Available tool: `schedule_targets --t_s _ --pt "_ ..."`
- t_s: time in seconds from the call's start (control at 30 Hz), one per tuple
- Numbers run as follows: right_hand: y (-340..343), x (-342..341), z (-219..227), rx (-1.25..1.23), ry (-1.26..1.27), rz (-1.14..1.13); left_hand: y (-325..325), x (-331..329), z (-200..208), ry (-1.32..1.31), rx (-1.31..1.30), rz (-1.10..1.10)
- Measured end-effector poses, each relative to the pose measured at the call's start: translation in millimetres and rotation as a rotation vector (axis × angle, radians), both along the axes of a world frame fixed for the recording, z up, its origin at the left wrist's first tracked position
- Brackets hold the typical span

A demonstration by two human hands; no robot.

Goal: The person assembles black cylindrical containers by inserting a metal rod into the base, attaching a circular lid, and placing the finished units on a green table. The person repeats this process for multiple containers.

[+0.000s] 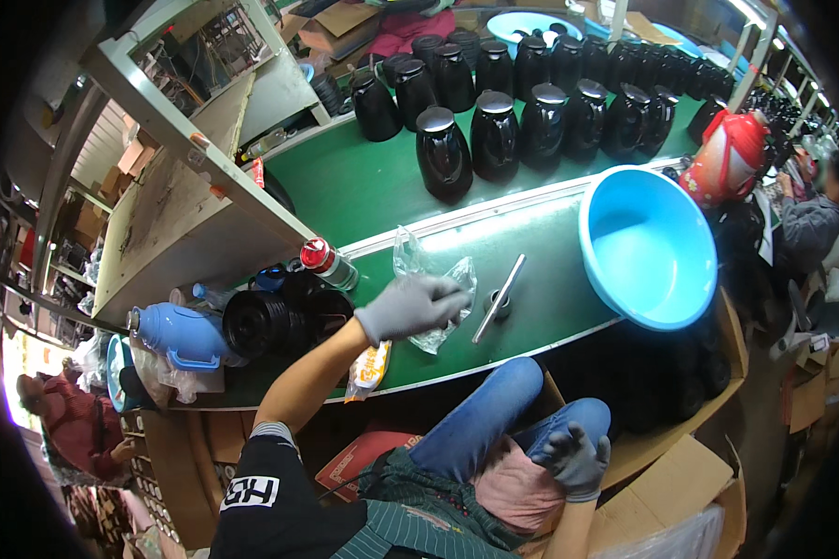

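My left hand (pixel 418 307), in a grey glove, reaches over the green work surface with its fingers drawn together at a crumpled clear plastic bag (pixel 429 339). Part of the bag is hidden behind the hand. Just right of it a silver metal bar (pixel 500 296) lies slanted against a small dark round piece (pixel 501 306). My right hand (pixel 576 461), also gloved in grey, is held above my lap by the knee. Its fingers are apart and slightly bent, with nothing seen in them. A pink cloth (pixel 517 486) lies on my lap beside it.
A blue basin (pixel 650 250) stands right of the bar. Behind a metal rail, several black jugs (pixel 494 137) line the green belt. At left are a red-capped bottle (pixel 328 263), black round parts (pixel 256 323) and a blue flask (pixel 179 334). An orange-white packet (pixel 369 369) overlaps the near edge.
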State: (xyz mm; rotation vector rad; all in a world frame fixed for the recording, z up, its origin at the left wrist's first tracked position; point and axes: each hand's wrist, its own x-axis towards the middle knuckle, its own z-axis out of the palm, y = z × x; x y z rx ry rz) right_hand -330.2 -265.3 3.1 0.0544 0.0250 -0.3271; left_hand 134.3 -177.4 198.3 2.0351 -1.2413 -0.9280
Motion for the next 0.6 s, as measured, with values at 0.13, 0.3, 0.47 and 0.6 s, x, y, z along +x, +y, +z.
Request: schedule_targets --t_s 0.13,0.3,0.47,0.6 --pt "-2.9 1.0 -1.0 -0.13 0.01 0.017 -57.0 60.9 -29.3 0.003 -0.14 0.292" --pt "-9.9 4.5 4.1 -0.092 -0.094 0.079 -97.1 206.9 -74.6 -0.83 -0.158 0.595" --pt "-6.0 -20.0 -16.5 0.02 0.024 0.114 -55.0 356.2 -63.8 -1.098 0.729 1.027" --pt "-2.7 -16.7 -13.9 -0.005 0.043 0.094 4.8 417.9 -72.8 -0.908 0.965 1.466"
